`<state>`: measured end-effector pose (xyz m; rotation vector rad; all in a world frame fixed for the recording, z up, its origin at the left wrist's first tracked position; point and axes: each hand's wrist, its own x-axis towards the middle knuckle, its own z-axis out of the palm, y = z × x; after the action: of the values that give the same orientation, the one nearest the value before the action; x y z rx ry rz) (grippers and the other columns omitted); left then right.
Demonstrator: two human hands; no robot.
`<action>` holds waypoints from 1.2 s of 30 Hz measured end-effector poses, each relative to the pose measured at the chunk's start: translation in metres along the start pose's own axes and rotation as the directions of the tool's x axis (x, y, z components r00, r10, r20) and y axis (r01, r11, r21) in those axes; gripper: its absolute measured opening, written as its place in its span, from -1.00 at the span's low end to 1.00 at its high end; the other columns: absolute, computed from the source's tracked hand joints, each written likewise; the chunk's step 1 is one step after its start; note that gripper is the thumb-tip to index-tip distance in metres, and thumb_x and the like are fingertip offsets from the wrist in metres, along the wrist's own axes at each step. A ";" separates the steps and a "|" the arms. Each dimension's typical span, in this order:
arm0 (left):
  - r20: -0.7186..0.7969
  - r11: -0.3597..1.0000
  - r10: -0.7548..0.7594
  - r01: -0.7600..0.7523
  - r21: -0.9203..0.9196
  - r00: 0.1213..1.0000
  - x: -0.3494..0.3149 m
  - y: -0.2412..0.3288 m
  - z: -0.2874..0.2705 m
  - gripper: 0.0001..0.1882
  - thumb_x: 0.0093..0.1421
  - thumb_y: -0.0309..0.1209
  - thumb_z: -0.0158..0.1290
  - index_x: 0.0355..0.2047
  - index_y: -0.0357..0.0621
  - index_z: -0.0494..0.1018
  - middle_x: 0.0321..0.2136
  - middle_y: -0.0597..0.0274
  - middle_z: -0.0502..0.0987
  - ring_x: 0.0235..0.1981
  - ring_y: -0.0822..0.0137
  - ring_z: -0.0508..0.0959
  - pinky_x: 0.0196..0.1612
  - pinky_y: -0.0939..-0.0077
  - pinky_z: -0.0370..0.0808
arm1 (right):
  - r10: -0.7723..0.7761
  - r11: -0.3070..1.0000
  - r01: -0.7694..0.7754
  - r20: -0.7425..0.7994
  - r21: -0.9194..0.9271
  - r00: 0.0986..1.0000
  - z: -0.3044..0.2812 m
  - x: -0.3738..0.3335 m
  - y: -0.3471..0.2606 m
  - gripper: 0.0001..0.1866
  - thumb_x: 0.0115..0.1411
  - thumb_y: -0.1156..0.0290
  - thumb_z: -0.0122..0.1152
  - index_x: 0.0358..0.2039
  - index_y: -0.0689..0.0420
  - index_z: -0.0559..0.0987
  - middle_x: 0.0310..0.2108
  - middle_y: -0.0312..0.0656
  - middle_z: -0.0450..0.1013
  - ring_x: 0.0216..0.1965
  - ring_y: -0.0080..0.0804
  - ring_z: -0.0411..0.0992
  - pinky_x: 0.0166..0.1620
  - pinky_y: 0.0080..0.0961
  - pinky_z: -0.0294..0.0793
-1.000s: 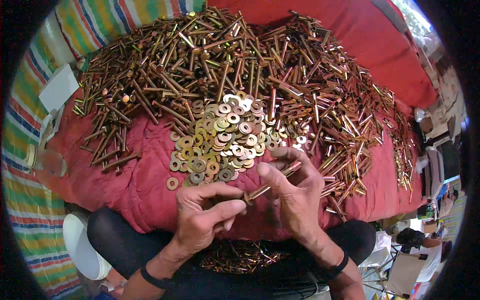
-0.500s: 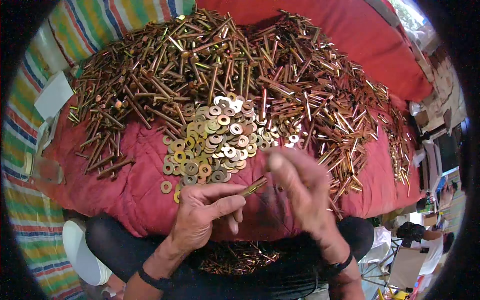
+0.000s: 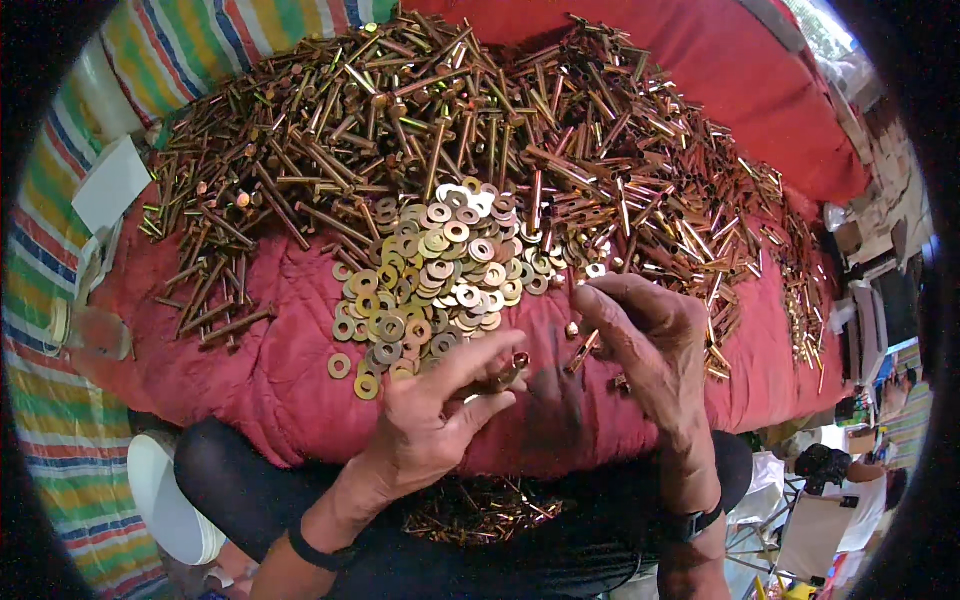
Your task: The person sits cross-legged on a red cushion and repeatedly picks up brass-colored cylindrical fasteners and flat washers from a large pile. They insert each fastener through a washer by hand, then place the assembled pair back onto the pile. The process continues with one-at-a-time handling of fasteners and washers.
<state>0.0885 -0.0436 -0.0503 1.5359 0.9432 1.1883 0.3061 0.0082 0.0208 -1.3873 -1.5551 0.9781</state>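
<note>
My left hand [image 3: 435,415] pinches a brass-coloured metal sleeve [image 3: 514,371] between thumb and fingers, its round end pointing up and away. Across from it, my right hand [image 3: 655,345] has its thumb and fingertips drawn together; whatever they hold is too small to make out. Between and beyond the hands lies a heap of flat round washers [image 3: 440,270] in gold and silver tones. Just past the right fingertips, a small nut-like piece [image 3: 572,329] and another short sleeve [image 3: 582,352] rest on the red cloth [image 3: 290,385].
A large pile of long bolts [image 3: 330,130] spreads at the back left. Slim metal sleeves [image 3: 640,190] heap up at the right. More metal pieces [image 3: 485,512] lie below, between my legs. A white bucket [image 3: 165,500] stands at lower left; another person [image 3: 865,490] is at far right.
My left hand has moved slightly right and up, tilting the sleeve more upright. My right hand has shifted right, away from the sleeve, its fingers now drawn together.
</note>
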 end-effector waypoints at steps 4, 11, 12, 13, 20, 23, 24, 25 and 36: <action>0.081 0.928 0.257 -0.269 0.257 0.963 0.000 -0.006 -0.001 -0.68 0.30 -0.63 0.20 0.03 -0.31 0.41 -0.12 0.01 0.71 0.02 0.08 0.71 0.24 0.14 0.56 | -0.019 0.999 0.020 0.029 -0.026 0.999 -0.002 0.000 0.008 -0.75 0.34 0.33 0.38 -0.16 0.29 0.72 -0.45 -0.35 0.59 -0.47 -0.72 0.42 -0.41 -0.66 0.43; -0.037 0.892 0.336 -0.305 0.334 0.941 -0.013 -0.016 0.005 -0.73 0.28 -0.61 0.24 -0.03 -0.37 0.50 -0.22 -0.03 0.70 -0.06 0.07 0.74 -0.05 0.26 0.70 | -0.128 0.870 0.210 0.207 -0.447 0.970 -0.012 0.007 0.037 -0.81 0.24 0.44 0.44 -0.21 0.30 0.70 -0.45 -0.26 0.61 -0.45 -0.64 0.46 -0.39 -0.57 0.47; -0.046 0.891 0.316 -0.280 0.358 0.948 -0.014 -0.016 0.004 -0.73 0.27 -0.61 0.24 -0.03 -0.37 0.50 -0.23 -0.03 0.70 -0.07 0.08 0.75 -0.07 0.28 0.71 | -0.068 0.829 0.171 0.208 -0.533 0.976 -0.013 0.008 0.036 -0.84 0.22 0.48 0.44 -0.24 0.29 0.68 -0.45 -0.18 0.61 -0.44 -0.60 0.48 -0.37 -0.51 0.49; -0.046 0.908 0.294 -0.264 0.326 0.955 -0.015 -0.015 0.003 -0.73 0.29 -0.62 0.22 -0.03 -0.36 0.46 -0.20 -0.02 0.71 -0.03 0.06 0.73 -0.01 0.26 0.69 | -0.154 0.816 0.258 0.237 -0.517 0.959 -0.013 0.008 0.033 -0.83 0.22 0.48 0.44 -0.23 0.29 0.68 -0.45 -0.17 0.61 -0.44 -0.59 0.49 -0.37 -0.51 0.49; -0.059 0.885 0.274 -0.227 0.407 0.960 -0.015 -0.008 -0.002 -0.72 0.29 -0.55 0.26 -0.05 -0.29 0.45 -0.18 0.08 0.74 0.04 0.14 0.71 0.04 0.27 0.68 | 0.031 0.996 -0.007 0.262 -0.094 0.965 0.001 -0.025 -0.019 -0.70 0.09 0.52 0.54 -0.15 0.30 0.71 -0.29 -0.23 0.68 -0.24 -0.55 0.61 -0.07 -0.56 0.60; -0.021 0.837 0.332 -0.285 0.467 0.943 -0.015 -0.008 -0.004 -0.76 0.27 -0.54 0.28 -0.11 -0.28 0.50 -0.17 0.09 0.74 0.03 0.14 0.71 0.04 0.28 0.69 | -0.042 0.998 0.057 0.354 -0.031 0.934 0.021 -0.028 -0.021 -0.65 0.04 0.46 0.61 -0.16 0.26 0.71 -0.36 -0.21 0.65 -0.31 -0.54 0.58 -0.27 -0.48 0.54; -0.033 0.851 0.316 -0.267 0.452 0.948 -0.016 -0.008 -0.005 -0.77 0.26 -0.55 0.29 -0.12 -0.28 0.51 -0.16 0.09 0.74 0.02 0.13 0.71 0.06 0.26 0.68 | -0.221 0.942 0.300 0.394 -0.151 0.892 0.023 -0.027 -0.020 -0.69 0.03 0.50 0.59 -0.20 0.21 0.71 -0.41 -0.19 0.62 -0.36 -0.50 0.56 -0.36 -0.45 0.47; -0.042 0.866 0.298 -0.251 0.432 0.954 -0.016 -0.009 -0.005 -0.78 0.25 -0.56 0.29 -0.14 -0.28 0.51 -0.16 0.09 0.74 0.02 0.12 0.72 0.09 0.23 0.66 | -0.298 0.914 0.377 0.386 -0.147 0.873 0.019 -0.024 -0.018 -0.72 0.03 0.52 0.57 -0.21 0.20 0.71 -0.41 -0.19 0.62 -0.37 -0.48 0.56 -0.36 -0.45 0.47; -0.113 0.962 0.140 -0.108 0.253 0.984 -0.009 0.003 0.000 -0.78 0.23 -0.57 0.28 -0.09 -0.18 0.66 -0.08 0.05 0.70 0.00 0.15 0.69 0.15 0.18 0.58 | -0.282 0.600 0.512 0.437 -0.614 0.854 -0.042 -0.008 0.027 -0.75 0.07 0.58 0.43 -0.19 0.22 0.72 -0.34 -0.11 0.55 -0.38 -0.18 0.58 -0.35 -0.32 0.57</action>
<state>0.0867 -0.0527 -0.0498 1.7519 1.1280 1.3114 0.3549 0.0041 0.0108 -1.2871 -2.5354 0.2715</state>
